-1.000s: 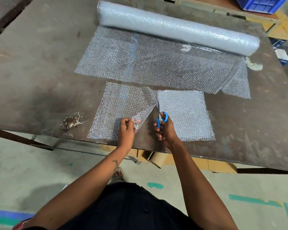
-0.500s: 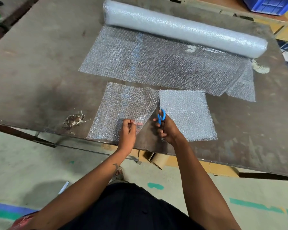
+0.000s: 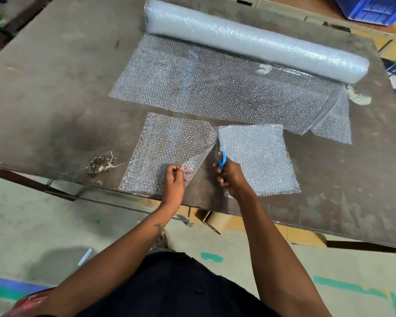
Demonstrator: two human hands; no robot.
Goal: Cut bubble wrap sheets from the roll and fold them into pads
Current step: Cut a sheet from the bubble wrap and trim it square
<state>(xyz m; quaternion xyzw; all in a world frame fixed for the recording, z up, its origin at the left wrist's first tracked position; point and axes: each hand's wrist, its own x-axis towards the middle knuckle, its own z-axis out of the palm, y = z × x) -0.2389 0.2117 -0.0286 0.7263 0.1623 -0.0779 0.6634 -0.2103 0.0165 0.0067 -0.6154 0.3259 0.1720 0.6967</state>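
A bubble wrap roll (image 3: 256,40) lies across the far side of the brown table (image 3: 55,83), with an unrolled sheet (image 3: 215,88) spread toward me. Nearer, a cut strip is split almost through into a left piece (image 3: 169,145) and a right piece (image 3: 258,156). My left hand (image 3: 174,181) pinches the lifted near corner of the left piece. My right hand (image 3: 231,177) grips blue-handled scissors (image 3: 221,160), whose blades point away along the cut between the two pieces.
The table's near edge runs just under my hands, with cardboard boxes (image 3: 215,220) on the floor below it. A blue crate (image 3: 373,8) sits beyond the far right corner. A rough damaged patch (image 3: 101,164) marks the table left of the pieces.
The scissors have advanced farther away from me along the cut, and the gap between the two pieces has lengthened. My left hand keeps the corner lifted.
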